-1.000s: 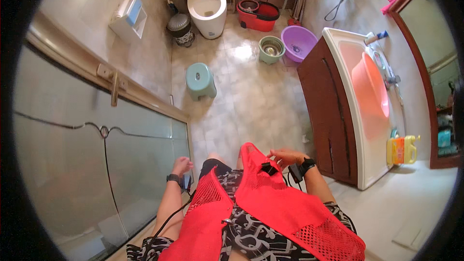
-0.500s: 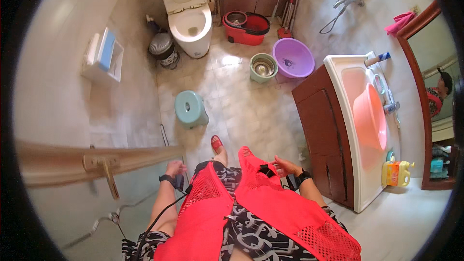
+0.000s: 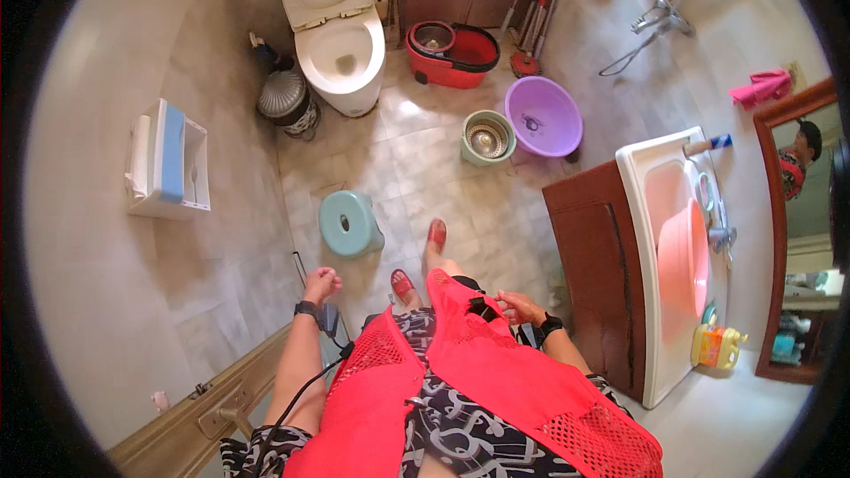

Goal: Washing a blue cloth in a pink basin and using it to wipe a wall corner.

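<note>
My left hand hangs at my left side, near the wall, with loosely curled fingers and nothing visible in it. In front of it stands a pale blue plastic stool with a hole in its seat. My right hand is beside my red mesh vest. Its fingers are partly bent and apart, and I see nothing in them. To its right is the brown washbasin cabinet. Both wrists wear black bands with small devices. My feet in red slippers are mid-stride, the right one ahead.
Ahead are a toilet with raised lid, a lidded bin, a red mop bucket, a green pail and a purple basin. A pink basin rests in the sink by a yellow jug. A door is at left.
I have stepped forward, and my right foot has come into view ahead. The stool and cabinet are closer. The door has shifted back toward the lower left; my left hand has risen slightly.
</note>
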Demonstrator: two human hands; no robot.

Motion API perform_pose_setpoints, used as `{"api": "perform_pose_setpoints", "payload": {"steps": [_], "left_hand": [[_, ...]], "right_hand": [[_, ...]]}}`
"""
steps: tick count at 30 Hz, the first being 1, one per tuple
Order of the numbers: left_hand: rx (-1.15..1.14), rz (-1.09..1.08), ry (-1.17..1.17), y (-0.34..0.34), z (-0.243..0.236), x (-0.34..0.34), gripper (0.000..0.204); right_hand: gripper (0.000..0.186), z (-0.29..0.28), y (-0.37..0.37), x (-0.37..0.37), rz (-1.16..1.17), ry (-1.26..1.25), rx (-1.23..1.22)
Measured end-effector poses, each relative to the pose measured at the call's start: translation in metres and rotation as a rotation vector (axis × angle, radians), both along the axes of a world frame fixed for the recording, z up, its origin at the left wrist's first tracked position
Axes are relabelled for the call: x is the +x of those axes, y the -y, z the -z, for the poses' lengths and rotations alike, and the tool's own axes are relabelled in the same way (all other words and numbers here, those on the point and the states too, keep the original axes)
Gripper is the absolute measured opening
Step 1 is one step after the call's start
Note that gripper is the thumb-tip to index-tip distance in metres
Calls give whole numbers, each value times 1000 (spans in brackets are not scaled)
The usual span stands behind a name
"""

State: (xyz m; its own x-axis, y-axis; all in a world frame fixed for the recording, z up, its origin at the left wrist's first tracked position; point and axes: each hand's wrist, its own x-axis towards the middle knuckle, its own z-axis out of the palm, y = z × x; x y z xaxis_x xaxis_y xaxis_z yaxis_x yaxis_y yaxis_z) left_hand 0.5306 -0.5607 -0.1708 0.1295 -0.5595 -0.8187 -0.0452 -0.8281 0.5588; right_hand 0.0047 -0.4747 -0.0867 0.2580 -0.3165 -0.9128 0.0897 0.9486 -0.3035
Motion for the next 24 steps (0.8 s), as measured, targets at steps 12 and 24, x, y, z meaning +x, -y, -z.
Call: {"api": "perform_pose_setpoints", "payload": {"steps": [12,24], "left_hand": [[228,-255,64,14,10,42,21],[104,-140,61,108,-69,-19,26]], "right_hand": [[61,21,207,-21,-530,-198,-92],[57,27,319,-56,-464,-235,-143]]}}
